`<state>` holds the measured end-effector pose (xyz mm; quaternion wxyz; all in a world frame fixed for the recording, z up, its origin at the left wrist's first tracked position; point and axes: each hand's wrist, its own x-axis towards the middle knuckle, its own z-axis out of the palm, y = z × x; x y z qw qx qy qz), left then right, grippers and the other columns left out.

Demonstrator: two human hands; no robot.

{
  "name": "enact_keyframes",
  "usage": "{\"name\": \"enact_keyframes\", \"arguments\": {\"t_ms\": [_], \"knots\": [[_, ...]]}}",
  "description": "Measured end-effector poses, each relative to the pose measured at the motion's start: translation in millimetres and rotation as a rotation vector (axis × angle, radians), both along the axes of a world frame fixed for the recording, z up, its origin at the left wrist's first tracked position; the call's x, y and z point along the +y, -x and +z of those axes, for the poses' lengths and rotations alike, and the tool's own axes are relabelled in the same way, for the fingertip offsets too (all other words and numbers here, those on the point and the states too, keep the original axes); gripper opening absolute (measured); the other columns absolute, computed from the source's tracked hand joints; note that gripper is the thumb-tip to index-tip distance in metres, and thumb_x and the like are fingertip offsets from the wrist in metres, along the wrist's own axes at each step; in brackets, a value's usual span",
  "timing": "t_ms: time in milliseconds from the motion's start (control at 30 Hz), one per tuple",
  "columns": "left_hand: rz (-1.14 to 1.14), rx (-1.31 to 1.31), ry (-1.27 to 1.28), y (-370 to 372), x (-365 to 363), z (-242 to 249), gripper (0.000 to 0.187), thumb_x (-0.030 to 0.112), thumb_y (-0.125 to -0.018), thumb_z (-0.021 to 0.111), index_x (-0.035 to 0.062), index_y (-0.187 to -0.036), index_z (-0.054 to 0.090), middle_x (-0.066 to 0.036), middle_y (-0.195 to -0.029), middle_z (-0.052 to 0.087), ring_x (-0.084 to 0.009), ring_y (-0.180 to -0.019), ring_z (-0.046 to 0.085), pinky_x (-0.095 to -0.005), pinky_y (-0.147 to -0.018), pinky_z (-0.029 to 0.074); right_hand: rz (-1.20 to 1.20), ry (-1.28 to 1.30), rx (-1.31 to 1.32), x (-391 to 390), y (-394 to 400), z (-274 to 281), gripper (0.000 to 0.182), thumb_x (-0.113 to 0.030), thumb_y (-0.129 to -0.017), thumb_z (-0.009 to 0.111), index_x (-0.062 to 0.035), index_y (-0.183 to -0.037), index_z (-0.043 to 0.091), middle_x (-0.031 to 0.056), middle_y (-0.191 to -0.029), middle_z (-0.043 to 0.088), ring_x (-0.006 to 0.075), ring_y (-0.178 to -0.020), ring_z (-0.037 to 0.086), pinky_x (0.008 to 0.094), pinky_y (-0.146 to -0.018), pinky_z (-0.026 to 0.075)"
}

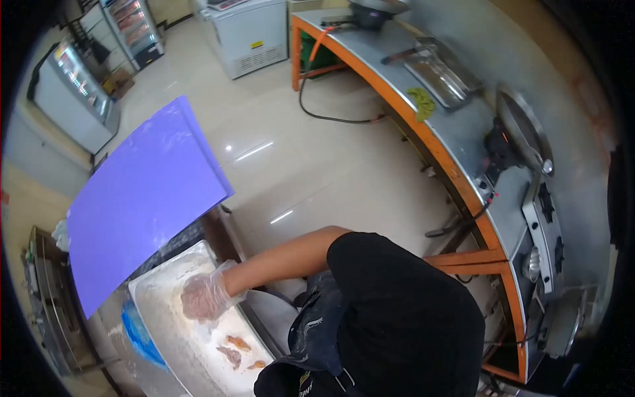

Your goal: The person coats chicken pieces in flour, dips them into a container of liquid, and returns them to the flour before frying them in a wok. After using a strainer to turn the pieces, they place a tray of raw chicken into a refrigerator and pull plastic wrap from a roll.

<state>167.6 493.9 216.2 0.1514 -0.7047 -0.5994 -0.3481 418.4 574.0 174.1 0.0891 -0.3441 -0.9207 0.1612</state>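
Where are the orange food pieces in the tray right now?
In the head view, the orange food pieces lie on the floured tray, lower left, just below the gloved hand and right of the blue patch.

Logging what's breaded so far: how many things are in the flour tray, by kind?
Orange meat pieces: 3
Gloved hand pressing into the flour: 1
Total: 4, all in the tray. Any pieces buried in flour or under the hand cannot be seen.
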Motion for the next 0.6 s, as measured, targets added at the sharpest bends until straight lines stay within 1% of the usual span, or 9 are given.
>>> {"name": "enact_keyframes", "arguments": {"t_ms": [33,133,233,267,367,467,567,600], "knots": [[-0.028,-0.024,0.057,-18,-6,-10,0.02,0.004,-0.081,0.05,-0.0027,-0.098,0.059,-0.015,-0.103,0.058,-0.0254,-0.093,0.056,-0.0307,-0.081,0.044,-0.034,0.055,0.048,-13,-9,16,0.022,-0.022,-0.071,0.058,-0.0016,-0.072,0.066,0.0171,-0.079,0.064,0.0308,-0.075,0.063,0.0402,-0.068,0.049],[-0.1,-0.073,0.184,-60,-25,-29,0.02,0.004,-0.081,0.05,-0.0025,-0.098,0.058,-0.015,-0.103,0.057,-0.0253,-0.093,0.055,-0.0309,-0.081,0.044,-0.177,0.126,0.244,-18,-7,-18,0.034,-0.031,-0.076,0.054,0.0014,-0.068,0.062,0.019,-0.071,0.061,0.0328,-0.07,0.06,0.0415,-0.064,0.047],[-0.141,-0.103,0.257,-88,-34,-36,0.019,0.004,-0.081,0.05,-0.0024,-0.097,0.058,-0.015,-0.103,0.057,-0.0252,-0.093,0.055,-0.031,-0.081,0.043,-0.34,0.175,0.589,-20,0,-26,0.032,-0.029,-0.073,0.052,-0.001,-0.064,0.063,0.0207,-0.067,0.06,0.029,-0.062,0.06,0.0419,-0.057,0.045],[-0.147,-0.107,0.273,-95,-34,-35,0.019,0.004,-0.081,0.05,-0.0023,-0.097,0.058,-0.015,-0.103,0.057,-0.0252,-0.093,0.055,-0.031,-0.081,0.043,-0.306,0.206,0.673,-17,2,-35,0.033,-0.027,-0.075,0.049,0.0011,-0.063,0.062,0.0223,-0.064,0.058,0.0285,-0.061,0.06,0.0424,-0.057,0.045],[-0.133,-0.131,0.282,-111,-35,-29,0.019,0.004,-0.081,0.05,-0.0021,-0.097,0.057,-0.015,-0.103,0.056,-0.0251,-0.093,0.054,-0.0312,-0.081,0.043,-0.475,0.56,0.731,-26,-8,-16,0.031,-0.024,-0.075,0.048,0.0024,-0.066,0.061,0.0224,-0.064,0.057,0.0292,-0.057,0.057,0.042,-0.057,0.043],[-0.115,-0.178,0.272,-131,-29,-20,0.018,0.004,-0.081,0.05,-0.002,-0.097,0.057,-0.015,-0.103,0.055,-0.025,-0.093,0.053,-0.0313,-0.081,0.043,-0.385,0.513,0.837,-33,-53,-2,0.031,-0.025,-0.076,0.048,0.0027,-0.068,0.059,0.022,-0.063,0.056,0.0289,-0.055,0.054,0.0418,-0.056,0.041],[-0.102,-0.253,0.238,-153,-23,-1,0.018,0.004,-0.081,0.049,-0.0018,-0.097,0.056,-0.015,-0.103,0.055,-0.0249,-0.093,0.053,-0.0315,-0.081,0.042,-0.373,0.525,1.054,-37,-114,-2,0.028,-0.021,-0.08,0.044,0.0038,-0.071,0.054,0.0243,-0.064,0.049,0.0246,-0.052,0.042,0.0425,-0.056,0.037],[-0.116,-0.299,0.232,-162,-21,7,0.018,0.005,-0.081,0.049,-0.0017,-0.096,0.056,-0.015,-0.103,0.055,-0.0248,-0.093,0.053,-0.0315,-0.081,0.042,-0.361,0.532,1.059,-44,-151,14,0.029,-0.022,-0.081,0.046,0.004,-0.071,0.055,0.0233,-0.065,0.051,0.0243,-0.053,0.044,0.0406,-0.057,0.039]]}}
